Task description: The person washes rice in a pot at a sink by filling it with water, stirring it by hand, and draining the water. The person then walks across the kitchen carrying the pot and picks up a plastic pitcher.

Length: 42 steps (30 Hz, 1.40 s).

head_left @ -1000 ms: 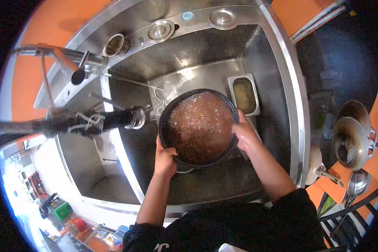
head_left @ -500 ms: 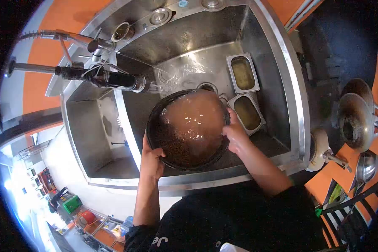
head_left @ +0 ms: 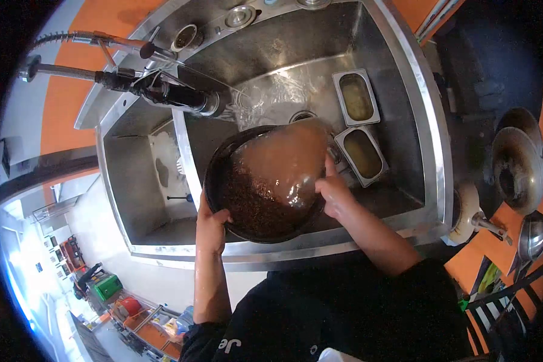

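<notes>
A round black pan (head_left: 247, 232) is held tilted over the metal sink, its far right side lower. Brown cloudy water (head_left: 280, 160) gathers toward that side and runs over the rim. Dark grainy matter (head_left: 247, 202) lies at the near left of the pan. My left hand (head_left: 213, 226) grips the left rim, thumb on top. My right hand (head_left: 335, 192) grips the right rim. Beyond the pan is the sink drain (head_left: 303, 116), partly seen. Two metal trays with yellowish liquid, one farther (head_left: 356, 98) and one nearer (head_left: 363, 155), sit at the right.
A black spray faucet (head_left: 187, 99) reaches over the sink from the left, water coming from it. A second basin (head_left: 133, 181) lies left of the divider. A strainer cup (head_left: 187, 38) and a round metal lid (head_left: 240, 17) stand on the back ledge. Woks (head_left: 516, 172) are at the right.
The pan has tilted away to the right, and its water has shifted and spills over the far rim. The dark matter is more exposed. The second tray has come into full view.
</notes>
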Motion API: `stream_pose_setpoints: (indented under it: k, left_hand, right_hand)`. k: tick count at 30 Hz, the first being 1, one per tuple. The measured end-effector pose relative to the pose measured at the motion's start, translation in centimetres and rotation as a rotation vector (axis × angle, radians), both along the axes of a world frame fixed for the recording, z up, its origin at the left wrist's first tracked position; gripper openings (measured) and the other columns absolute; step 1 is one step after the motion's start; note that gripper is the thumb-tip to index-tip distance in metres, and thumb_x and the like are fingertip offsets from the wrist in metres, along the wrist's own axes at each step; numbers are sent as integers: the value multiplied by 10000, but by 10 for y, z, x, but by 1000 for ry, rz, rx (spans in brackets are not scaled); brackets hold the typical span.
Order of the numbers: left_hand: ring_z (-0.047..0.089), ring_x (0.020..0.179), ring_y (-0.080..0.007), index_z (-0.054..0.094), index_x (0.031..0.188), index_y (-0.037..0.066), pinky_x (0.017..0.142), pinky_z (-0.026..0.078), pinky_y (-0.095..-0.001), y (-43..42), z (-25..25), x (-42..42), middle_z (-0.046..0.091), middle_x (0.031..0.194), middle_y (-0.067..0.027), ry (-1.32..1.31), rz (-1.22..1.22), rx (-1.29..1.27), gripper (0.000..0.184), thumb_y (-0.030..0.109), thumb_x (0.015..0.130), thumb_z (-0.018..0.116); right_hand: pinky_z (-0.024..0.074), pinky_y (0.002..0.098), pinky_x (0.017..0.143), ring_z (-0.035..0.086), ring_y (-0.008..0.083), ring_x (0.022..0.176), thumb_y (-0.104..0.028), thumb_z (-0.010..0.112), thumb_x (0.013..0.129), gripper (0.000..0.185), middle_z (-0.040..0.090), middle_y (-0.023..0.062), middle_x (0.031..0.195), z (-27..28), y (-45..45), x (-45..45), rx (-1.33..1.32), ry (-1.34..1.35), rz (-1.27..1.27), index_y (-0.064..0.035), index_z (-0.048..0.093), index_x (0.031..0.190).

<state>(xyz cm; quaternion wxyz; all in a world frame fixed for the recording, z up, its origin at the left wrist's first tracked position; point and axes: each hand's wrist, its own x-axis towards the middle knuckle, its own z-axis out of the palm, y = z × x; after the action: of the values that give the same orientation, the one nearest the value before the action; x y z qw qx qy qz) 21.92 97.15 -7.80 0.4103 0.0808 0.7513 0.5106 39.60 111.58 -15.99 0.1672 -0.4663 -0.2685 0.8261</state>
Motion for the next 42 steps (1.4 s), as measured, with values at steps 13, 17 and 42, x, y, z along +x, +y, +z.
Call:
stream_pose_setpoints:
  k: [13,17,42]
  left_hand:
    - [395,1185,-213,216,1373,40,929,338,-259,4,18,2,389,1305,-115,42,-54,-90,872,-111,533,393]
    - [385,1203,-219,227,1363,21,977,305,-278,5,19,3,376,1316,-132,29,-69,-63,861,-110,528,389]
    - [475,1104,-233,351,1299,18,938,353,-308,19,26,7,491,1207,-127,236,-154,-59,729,-68,582,448]
  right_hand:
    - [196,369,1036,177,273,1305,100,381,594,896,180,144,1421,-47,-20,2,28,-38,97,-140,83,1404]
    - [201,369,1036,185,268,1303,102,373,624,864,179,143,1421,-23,-14,2,11,-36,94,-137,83,1402]
    - [395,302,730,472,179,893,52,410,721,786,406,94,1260,-25,-9,-2,-186,-17,137,-244,130,1394]
